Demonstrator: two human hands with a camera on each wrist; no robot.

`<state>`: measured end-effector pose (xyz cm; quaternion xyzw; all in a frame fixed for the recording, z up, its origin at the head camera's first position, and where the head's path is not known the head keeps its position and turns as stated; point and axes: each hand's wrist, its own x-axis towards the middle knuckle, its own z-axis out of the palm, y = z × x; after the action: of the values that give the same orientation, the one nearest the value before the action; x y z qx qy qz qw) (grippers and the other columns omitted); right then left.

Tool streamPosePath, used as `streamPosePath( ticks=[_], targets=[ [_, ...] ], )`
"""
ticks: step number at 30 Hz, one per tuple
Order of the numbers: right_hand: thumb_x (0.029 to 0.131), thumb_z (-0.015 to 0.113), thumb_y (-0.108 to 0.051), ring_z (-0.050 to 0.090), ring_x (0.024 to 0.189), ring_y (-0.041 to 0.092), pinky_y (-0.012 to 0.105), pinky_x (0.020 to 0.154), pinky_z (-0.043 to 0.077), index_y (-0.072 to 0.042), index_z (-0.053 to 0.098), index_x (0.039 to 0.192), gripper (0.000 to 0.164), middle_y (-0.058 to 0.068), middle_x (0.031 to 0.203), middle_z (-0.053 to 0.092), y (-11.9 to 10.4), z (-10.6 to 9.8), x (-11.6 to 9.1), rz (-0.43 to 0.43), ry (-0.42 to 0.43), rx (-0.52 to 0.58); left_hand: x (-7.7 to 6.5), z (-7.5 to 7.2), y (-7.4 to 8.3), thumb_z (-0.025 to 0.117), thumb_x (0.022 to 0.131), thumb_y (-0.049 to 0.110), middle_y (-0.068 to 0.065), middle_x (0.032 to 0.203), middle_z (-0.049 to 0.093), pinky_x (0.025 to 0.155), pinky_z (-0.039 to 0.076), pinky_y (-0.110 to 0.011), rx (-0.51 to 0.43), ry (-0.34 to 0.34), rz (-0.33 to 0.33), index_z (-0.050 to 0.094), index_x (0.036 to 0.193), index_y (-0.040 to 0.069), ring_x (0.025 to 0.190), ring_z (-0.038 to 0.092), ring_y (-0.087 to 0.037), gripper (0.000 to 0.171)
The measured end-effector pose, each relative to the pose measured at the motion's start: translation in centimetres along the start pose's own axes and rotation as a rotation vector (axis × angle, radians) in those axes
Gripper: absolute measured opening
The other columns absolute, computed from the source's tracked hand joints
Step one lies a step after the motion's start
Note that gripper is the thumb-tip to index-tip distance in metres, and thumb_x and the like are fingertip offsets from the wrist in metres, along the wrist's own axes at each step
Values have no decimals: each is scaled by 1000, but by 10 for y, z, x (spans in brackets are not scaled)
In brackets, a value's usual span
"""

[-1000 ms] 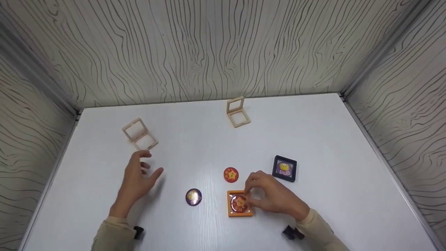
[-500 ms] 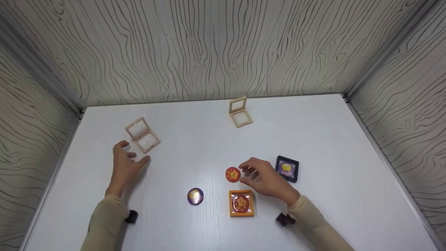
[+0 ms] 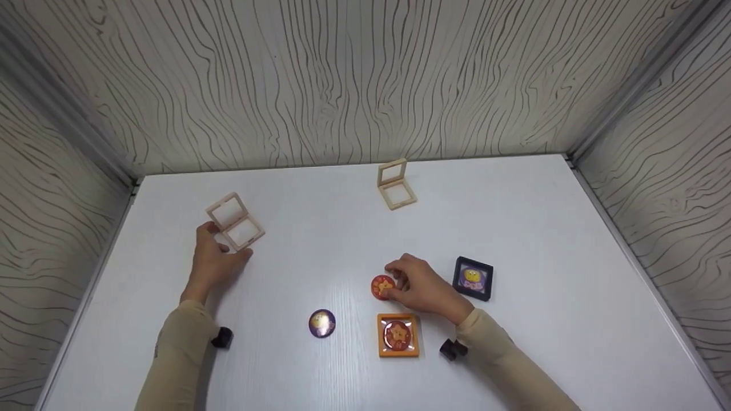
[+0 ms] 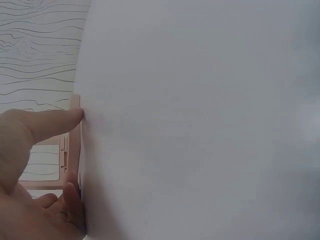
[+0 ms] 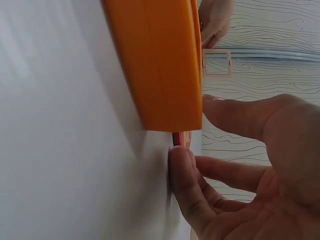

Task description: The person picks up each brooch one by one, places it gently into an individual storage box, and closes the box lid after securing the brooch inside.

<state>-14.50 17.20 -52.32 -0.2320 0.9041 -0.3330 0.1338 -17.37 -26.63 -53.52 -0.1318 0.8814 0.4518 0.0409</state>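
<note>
In the head view my left hand (image 3: 210, 260) grips an unfolded pale pink display frame (image 3: 244, 231), thumb at its near corner and fingers at its left side. The left wrist view shows the thumb and fingers on the edge of this frame (image 4: 75, 140). My right hand (image 3: 424, 287) pinches a round red badge with a yellow star (image 3: 381, 285), its thumb over the badge's right side. Just below lies an orange display frame (image 3: 381, 337) with a similar star badge (image 3: 397, 335) inside. In the right wrist view the orange frame (image 5: 160, 65) hides most of the red badge (image 5: 184, 139).
A purple round badge (image 3: 322, 323) lies left of the orange frame. A dark blue frame (image 3: 488, 285) with a yellow figure lies right of my right hand. Another unfolded beige frame (image 3: 398, 194) stands at the back, before the wood-patterned wall (image 3: 342, 85).
My right hand has left the orange frame, moved up and left, and taken hold of the loose red badge. My left hand has come to the pink frame and now grips it.
</note>
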Motion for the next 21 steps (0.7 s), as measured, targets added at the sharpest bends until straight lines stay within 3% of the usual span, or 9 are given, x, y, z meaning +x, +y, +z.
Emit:
streamPosePath(
  ticks=[5,14,21],
  targets=[
    [87,79,-30,57,83,11,26,73,52,-5,66,123,46,2,100,57,1,1,2,12,10,-19,4,-3,2,76,88,30,-18,145,36,85,46,-38,9,-11,-6,6,157,8,115,48,-31,101],
    [85,81,-25,57,85,12,25,74,52,-10,67,115,37,0,101,58,2,2,2,27,15,31,5,-4,0,76,87,25,-20,145,37,89,47,-40,-2,-6,-14,12,155,4,118,49,-32,96],
    [90,76,-17,59,82,11,25,72,52,-16,68,107,19,-6,91,63,5,1,3,15,-2,105,-3,-9,-5,79,85,18,-22,148,37,95,49,-43,-31,-15,4,16,153,1,122,52,-34,94]
  ],
)
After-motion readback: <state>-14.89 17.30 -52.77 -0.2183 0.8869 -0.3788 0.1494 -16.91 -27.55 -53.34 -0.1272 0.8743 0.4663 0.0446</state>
